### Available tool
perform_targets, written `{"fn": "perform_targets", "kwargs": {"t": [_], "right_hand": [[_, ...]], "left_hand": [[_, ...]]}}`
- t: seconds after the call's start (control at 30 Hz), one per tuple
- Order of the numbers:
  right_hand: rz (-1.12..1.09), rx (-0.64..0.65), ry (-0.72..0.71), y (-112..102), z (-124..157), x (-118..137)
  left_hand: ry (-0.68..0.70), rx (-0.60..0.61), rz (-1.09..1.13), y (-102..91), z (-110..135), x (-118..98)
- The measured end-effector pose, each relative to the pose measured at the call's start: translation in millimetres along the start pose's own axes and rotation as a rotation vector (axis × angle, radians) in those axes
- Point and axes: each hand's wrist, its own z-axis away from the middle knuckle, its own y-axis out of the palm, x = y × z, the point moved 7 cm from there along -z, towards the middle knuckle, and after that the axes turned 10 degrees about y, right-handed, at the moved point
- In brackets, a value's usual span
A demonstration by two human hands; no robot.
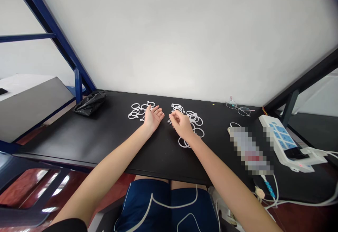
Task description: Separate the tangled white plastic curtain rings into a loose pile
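Observation:
My left hand (154,117) is open with the palm turned up and its fingers stretched out; nothing rests on the palm. Just behind and to the left of it lies a loose group of thin white rings (133,112) with small knobs, some partly hidden by the hand. My right hand (181,124) is over a second group of white rings (195,119), thumb and forefinger pinched together. Small white pieces show by those fingertips, but I cannot tell whether they are held. Several rings in this group overlap, and my right hand and wrist cover part of them.
On the black table (113,133) a crumpled black plastic bag (91,102) lies far left. Eyeglasses (237,108) rest at the back right. A blurred-out phone-like device (248,151) with a cable and a white power strip (283,140) are at right. The wall (169,49) borders the back.

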Motion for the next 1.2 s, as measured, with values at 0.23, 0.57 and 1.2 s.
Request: {"fn": "perform_targets", "kwargs": {"t": [0.23, 0.57, 1.2], "right_hand": [[0.220, -0.030, -0.089, 1, 1, 6], [0.410, 0.050, -0.096, 8, 0, -1], [0.310, 0.096, -0.097, 10, -3, -2]], "left_hand": [[-0.026, 0.024, -0.006, 2.1, 2, 2], [-0.129, 0.141, -0.033, 11.6, 9, 9], [-0.087, 0.361, -0.317, 20.3, 14, 14]]}}
